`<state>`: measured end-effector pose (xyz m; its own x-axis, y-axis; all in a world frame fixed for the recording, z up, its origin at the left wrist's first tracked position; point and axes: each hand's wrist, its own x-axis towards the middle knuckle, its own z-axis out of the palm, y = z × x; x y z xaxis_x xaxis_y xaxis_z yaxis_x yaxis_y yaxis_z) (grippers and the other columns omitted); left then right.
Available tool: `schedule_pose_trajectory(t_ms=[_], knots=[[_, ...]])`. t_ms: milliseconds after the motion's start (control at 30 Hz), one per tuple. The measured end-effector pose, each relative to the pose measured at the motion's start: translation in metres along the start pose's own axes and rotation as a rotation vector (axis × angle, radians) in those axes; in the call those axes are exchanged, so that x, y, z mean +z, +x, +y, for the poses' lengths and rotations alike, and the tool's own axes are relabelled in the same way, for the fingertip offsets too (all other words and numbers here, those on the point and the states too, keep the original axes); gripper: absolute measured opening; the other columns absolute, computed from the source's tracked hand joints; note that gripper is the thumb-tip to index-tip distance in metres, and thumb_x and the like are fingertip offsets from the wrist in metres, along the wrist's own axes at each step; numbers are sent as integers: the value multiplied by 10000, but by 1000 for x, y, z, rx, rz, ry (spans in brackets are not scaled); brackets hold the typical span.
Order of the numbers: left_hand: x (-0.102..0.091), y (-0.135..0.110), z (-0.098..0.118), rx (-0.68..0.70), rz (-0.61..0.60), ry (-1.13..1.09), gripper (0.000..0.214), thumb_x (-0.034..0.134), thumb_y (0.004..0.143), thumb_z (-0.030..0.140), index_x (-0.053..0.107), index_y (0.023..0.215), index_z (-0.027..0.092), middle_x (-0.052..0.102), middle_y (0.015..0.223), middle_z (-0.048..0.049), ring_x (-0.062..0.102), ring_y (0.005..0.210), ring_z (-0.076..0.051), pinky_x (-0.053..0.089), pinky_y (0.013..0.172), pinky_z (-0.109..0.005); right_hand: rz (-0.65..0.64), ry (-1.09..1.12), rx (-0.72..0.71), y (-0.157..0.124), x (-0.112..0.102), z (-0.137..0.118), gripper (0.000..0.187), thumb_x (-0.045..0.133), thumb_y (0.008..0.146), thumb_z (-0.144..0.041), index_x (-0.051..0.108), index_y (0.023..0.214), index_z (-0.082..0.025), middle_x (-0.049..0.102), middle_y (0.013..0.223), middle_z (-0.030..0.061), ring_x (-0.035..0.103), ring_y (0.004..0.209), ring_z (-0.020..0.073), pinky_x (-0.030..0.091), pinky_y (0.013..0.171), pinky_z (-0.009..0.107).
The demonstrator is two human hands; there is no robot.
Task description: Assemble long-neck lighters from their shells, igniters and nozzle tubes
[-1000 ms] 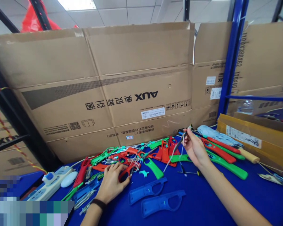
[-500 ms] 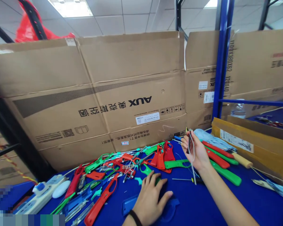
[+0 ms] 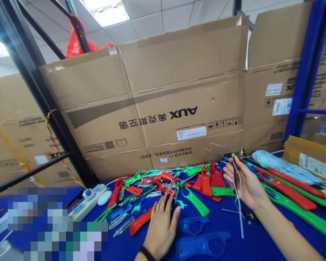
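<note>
My left hand [image 3: 161, 221] reaches over the heap with its fingers stretched out, palm down. Under and beside it lies a red plastic shell [image 3: 141, 222], partly covered by the hand. My right hand [image 3: 246, 186] is raised and pinches a thin dark strip [image 3: 235, 177] with a white wire [image 3: 239, 206] hanging from it. Two blue plastic shells [image 3: 201, 246] with oval openings lie right of my left hand. A green shell [image 3: 197, 202] and a small teal clip [image 3: 180, 205] rest between the hands.
Several red and green shells [image 3: 296, 192] lie at the right, near a yellow-edged cardboard box [image 3: 312, 165]. A white power strip [image 3: 89, 203] stands left. Large cardboard sheets [image 3: 179, 87] wall off the back, between a black post [image 3: 59, 108] and a blue post [image 3: 304, 72].
The view has turned left. My left hand has moved off the blue shells, left and forward over the red shell. My right hand still holds the dark strip and wire.
</note>
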<state>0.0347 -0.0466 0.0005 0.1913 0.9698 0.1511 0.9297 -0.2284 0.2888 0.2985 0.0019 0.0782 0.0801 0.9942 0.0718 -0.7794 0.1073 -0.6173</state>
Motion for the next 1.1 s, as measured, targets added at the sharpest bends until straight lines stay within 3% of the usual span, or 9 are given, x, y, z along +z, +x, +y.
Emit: schedule_pose_trajectory(t_ms=[133,267,333,467,633,733,867,1100], knots=[[-9,10,-6,-42,100,118,484,243,965,492,411,1383,316,411,1466,-1,320,1367,-192,172,1140,-458,37,-26,30,0,0,5,356,867,517,-363,622,696,-178,414,497,-79,351,432,59,370,349,151],[-17,23,-41,-324,226,222,513,309,962,396,391,1409,158,375,1470,-163,294,1355,-368,142,1053,-652,44,-39,62,-1,-1,9,333,857,513,-340,625,689,-178,428,513,-73,369,441,65,384,353,159],[-18,22,-53,-379,235,239,483,372,944,362,483,1349,122,416,1439,-186,358,1313,-385,235,1040,-597,50,-47,83,-2,-2,12,302,839,536,-335,625,685,-182,427,513,-70,375,443,70,389,357,164],[-18,15,-53,-338,231,241,416,381,944,373,583,1264,200,500,1397,-87,440,1249,-310,362,995,-443,122,-66,156,-1,-3,18,247,792,590,-332,630,706,-186,467,546,-50,423,474,88,436,403,180],[-19,11,-40,-301,228,231,400,335,961,364,631,1203,247,541,1363,-29,507,1139,-266,392,956,-417,108,-60,231,4,-12,25,208,749,651,-342,624,732,-196,444,538,-49,414,463,97,438,400,196],[-17,12,-41,-290,236,213,397,332,959,337,612,1229,257,545,1359,-26,504,1140,-257,387,962,-420,188,-45,249,8,-21,26,163,719,672,-297,623,762,-201,462,572,-44,437,472,96,441,405,191],[-11,13,-45,-295,274,278,387,359,940,337,635,1201,265,583,1319,-38,489,1183,-287,278,1039,-516,171,-82,179,14,-31,26,114,698,694,-267,602,743,-227,420,534,-52,395,406,96,356,334,198],[-11,9,-70,-375,327,363,338,416,902,386,682,1080,277,649,1208,-91,507,1177,-358,-15,1040,-693,142,-88,154,12,-27,25,185,736,666,-333,603,745,-231,413,536,-50,375,407,103,353,346,230]])
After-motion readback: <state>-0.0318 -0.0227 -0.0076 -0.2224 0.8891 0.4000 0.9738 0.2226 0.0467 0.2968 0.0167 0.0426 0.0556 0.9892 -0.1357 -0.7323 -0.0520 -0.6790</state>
